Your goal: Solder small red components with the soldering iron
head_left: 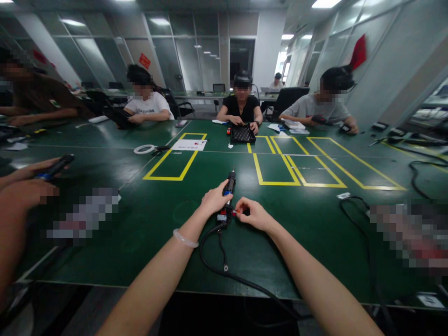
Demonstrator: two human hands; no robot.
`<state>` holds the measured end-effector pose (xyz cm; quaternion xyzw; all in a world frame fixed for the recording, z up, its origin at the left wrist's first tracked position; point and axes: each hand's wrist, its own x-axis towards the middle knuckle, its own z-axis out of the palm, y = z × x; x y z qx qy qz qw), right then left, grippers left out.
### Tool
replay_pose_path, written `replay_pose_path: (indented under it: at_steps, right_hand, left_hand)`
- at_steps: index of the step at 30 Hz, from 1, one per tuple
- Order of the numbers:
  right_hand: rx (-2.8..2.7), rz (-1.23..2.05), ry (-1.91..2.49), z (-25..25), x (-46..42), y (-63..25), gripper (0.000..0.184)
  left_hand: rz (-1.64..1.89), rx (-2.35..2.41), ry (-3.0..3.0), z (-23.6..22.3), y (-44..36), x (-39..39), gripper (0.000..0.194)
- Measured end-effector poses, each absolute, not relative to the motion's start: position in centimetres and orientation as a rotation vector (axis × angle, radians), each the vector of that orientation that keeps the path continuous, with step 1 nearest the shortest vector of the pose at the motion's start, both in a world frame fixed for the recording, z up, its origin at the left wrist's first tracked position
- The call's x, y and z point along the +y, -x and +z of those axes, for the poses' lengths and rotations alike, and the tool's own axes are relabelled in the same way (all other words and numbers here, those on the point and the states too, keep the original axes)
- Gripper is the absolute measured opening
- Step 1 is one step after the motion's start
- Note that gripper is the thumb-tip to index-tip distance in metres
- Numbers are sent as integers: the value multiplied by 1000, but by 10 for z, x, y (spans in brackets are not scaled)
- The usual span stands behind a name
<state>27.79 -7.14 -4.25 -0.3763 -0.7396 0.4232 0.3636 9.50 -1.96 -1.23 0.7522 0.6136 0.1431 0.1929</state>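
Note:
A black electric screwdriver (pixel 230 181) with a blue band lies on the green table, its thin bit pointing away from me. My left hand (pixel 214 199) is closed around its body from the left. Close to its rear end, my right hand (pixel 255 213) pinches a small red piece (pixel 234 213), mostly hidden by the fingers. A small grey block (pixel 221 217) sits at the rear of the screwdriver. From there a black cable (pixel 205 261) curves toward the table's front edge, and a thinner lead ends in a metal ring (pixel 226 268).
Yellow tape outlines (pixel 278 183) mark the green table (pixel 168 261). Left of centre lie a white sheet (pixel 191 145) and a white ring-shaped roll (pixel 144 149). A co-worker's hand (pixel 24 186) holds a similar tool at left. Across the table, a person handles a black tray (pixel 243 135).

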Motion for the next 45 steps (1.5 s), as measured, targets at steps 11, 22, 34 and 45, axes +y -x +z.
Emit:
replay_pose_path:
  at_steps: [11,22,34,45]
  right_hand:
    - [-2119,748,989,-36,-78,-267,15]
    - [-2099,790,976,-36,-77,-269,6]
    - [-1970,995,912,-47,-75,-268,18]
    - [-1906,1123,859,-48,-69,-272,30]
  left_hand:
    - [345,1759,-2219,-16,-99,-27,61]
    - [285,1684,-2292,-16,-92,-40,55]
    - [321,1565,-2457,-17,-88,-57,51]
    - [214,1508,-2464,-13,-82,-64,74]
